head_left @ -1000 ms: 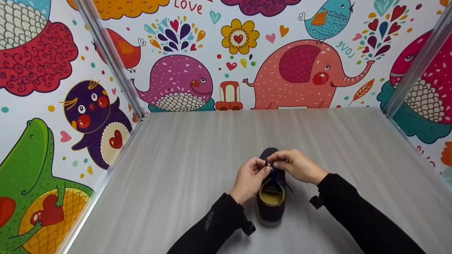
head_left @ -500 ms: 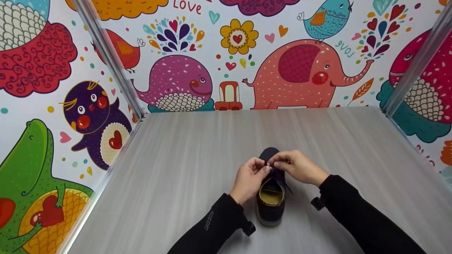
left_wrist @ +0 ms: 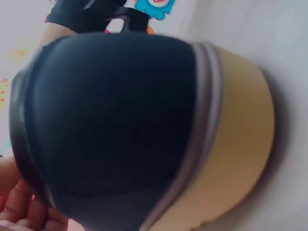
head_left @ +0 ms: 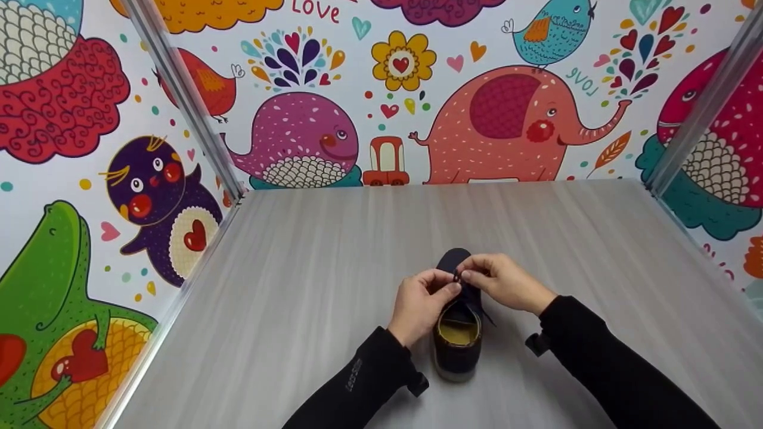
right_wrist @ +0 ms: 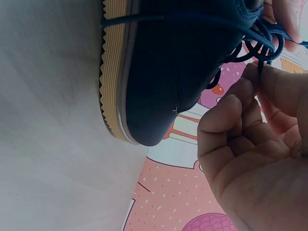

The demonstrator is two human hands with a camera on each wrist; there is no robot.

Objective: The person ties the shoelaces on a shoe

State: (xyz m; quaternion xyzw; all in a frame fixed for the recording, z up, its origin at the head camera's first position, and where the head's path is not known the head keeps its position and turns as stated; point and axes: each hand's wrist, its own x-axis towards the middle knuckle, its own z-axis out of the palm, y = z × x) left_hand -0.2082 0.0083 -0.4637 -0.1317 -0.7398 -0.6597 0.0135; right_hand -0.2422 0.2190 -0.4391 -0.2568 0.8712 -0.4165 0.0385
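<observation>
A dark navy shoe (head_left: 458, 357) with a tan sole stands upright, its heel toward me and its toe pointing away. Over its front my left hand (head_left: 420, 307) pinches the dark shoelace from the left. From the other side my right hand (head_left: 506, 283) pinches the same lace between thumb and forefinger. Loops of the shoelace (right_wrist: 276, 45) show up close between both hands in the right wrist view, and one loose end crosses the shoe's side. The heel fills most of the left wrist view, with some fingers (left_wrist: 33, 211) at its lower left.
The shoe rests on a grey wood-grain tabletop (head_left: 310, 256). Patterned panels with cartoon animals (head_left: 501, 131) stand behind and at the sides, framed by metal posts (head_left: 185, 95). Black sleeves (head_left: 357, 381) cover both forearms.
The fingertips of my left hand have shifted slightly right, closer to the right hand's. The bit of lace between them has changed shape. The shoe stays in place.
</observation>
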